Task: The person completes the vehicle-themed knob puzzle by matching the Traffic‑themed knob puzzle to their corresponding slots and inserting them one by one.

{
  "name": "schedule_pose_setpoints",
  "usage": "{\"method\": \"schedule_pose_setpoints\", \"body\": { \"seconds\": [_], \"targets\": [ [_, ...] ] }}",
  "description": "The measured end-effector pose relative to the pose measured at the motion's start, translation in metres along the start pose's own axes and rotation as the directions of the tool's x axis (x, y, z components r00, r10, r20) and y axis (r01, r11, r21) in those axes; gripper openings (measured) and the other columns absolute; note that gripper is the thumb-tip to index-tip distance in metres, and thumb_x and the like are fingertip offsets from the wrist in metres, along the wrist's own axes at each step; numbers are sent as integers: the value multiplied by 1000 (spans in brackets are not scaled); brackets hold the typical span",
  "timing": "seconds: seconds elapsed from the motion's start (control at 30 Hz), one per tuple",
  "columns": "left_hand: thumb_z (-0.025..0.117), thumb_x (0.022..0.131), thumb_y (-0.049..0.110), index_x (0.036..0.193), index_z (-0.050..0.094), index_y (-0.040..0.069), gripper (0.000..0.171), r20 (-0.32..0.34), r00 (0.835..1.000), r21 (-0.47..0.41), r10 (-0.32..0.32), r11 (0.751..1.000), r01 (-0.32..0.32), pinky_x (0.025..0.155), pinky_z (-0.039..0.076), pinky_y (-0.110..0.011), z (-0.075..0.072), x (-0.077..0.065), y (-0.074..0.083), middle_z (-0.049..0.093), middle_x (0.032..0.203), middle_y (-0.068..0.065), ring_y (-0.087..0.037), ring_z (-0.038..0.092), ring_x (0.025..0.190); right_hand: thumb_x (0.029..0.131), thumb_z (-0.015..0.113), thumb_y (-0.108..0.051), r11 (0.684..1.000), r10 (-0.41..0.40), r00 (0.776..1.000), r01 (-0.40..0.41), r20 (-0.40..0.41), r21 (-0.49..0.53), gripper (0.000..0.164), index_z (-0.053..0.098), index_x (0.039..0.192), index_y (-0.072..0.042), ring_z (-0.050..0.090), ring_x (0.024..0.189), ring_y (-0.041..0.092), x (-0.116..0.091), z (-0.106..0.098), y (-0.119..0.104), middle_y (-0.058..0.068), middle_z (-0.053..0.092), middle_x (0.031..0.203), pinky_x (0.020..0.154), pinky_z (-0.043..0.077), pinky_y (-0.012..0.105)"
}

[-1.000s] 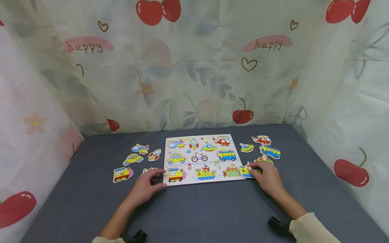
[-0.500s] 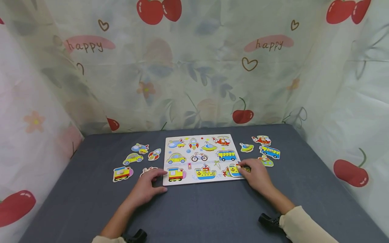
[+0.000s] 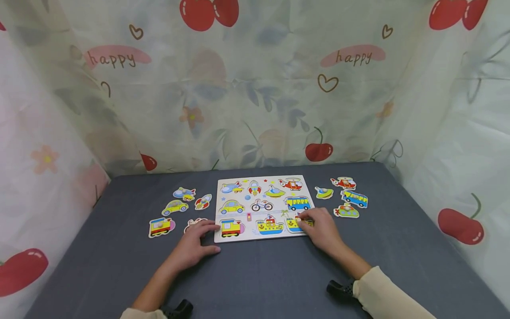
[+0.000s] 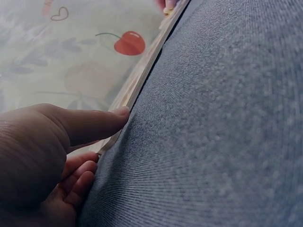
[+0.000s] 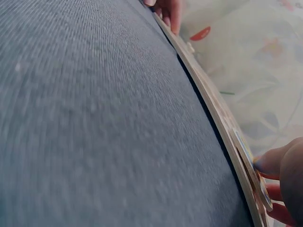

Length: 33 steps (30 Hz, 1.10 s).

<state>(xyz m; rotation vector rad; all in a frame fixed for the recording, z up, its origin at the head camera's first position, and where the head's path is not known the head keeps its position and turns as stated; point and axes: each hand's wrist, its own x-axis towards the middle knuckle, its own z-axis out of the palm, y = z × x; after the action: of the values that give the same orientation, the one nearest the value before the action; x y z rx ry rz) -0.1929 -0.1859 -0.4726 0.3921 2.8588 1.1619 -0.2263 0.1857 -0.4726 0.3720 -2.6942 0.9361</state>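
Observation:
My right hand pinches a yellow and blue boat puzzle piece, with the fingers covering its right part. In the right wrist view the boat piece lies slightly tilted close over the board's edge. It overlaps the lower right picture of the white wooden puzzle board, to the right of the printed boat. At the board's lower left corner rests my left hand, fingers at the left edge and thumb near the front edge. The left wrist view shows its thumb straight against the board's side.
Left of the board lie a plane, a rocket, a car, a train and a half-hidden piece. To the right are a spinning top, helicopter, bus and submarine.
My right hand has carried the boat piece leftward from beside the board onto its lower right part, uncovering the submarine piece. The left hand stays at the corner, its thumb slightly lower.

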Motion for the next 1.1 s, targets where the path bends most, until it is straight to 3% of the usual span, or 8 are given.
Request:
{"method": "schedule_pose_setpoints", "body": {
  "seconds": [0.73, 0.9, 1.1],
  "targets": [
    [79, 81, 26, 133, 59, 6, 60, -2, 1000, 15, -7, 1000, 7, 107, 32, -53, -2, -2, 1, 55, 135, -10, -33, 43, 129, 80, 77, -13, 992, -124, 992, 125, -32, 24, 6, 75, 86, -12, 56, 88, 21, 9, 31, -25, -2, 68, 85, 82, 41, 40],
    [78, 83, 24, 134, 58, 7, 58, 3, 1000, 24, -7, 1000, 7, 107, 31, -53, -2, -2, -1, 54, 136, -10, -33, 42, 130, 77, 79, -11, 982, -187, 980, 188, -66, 20, 8, 74, 83, -11, 59, 83, 19, 12, 36, -29, -3, 68, 82, 80, 40, 40],
    [75, 86, 18, 134, 58, 7, 53, 1, 1000, 12, 1, 1000, -1, 107, 33, -52, -3, -3, 0, 54, 136, -10, -32, 42, 130, 76, 79, -11, 979, -201, 977, 202, -78, 9, 8, 75, 83, -11, 60, 83, 18, 13, 42, -35, -3, 68, 82, 79, 41, 39]
  ]
}}
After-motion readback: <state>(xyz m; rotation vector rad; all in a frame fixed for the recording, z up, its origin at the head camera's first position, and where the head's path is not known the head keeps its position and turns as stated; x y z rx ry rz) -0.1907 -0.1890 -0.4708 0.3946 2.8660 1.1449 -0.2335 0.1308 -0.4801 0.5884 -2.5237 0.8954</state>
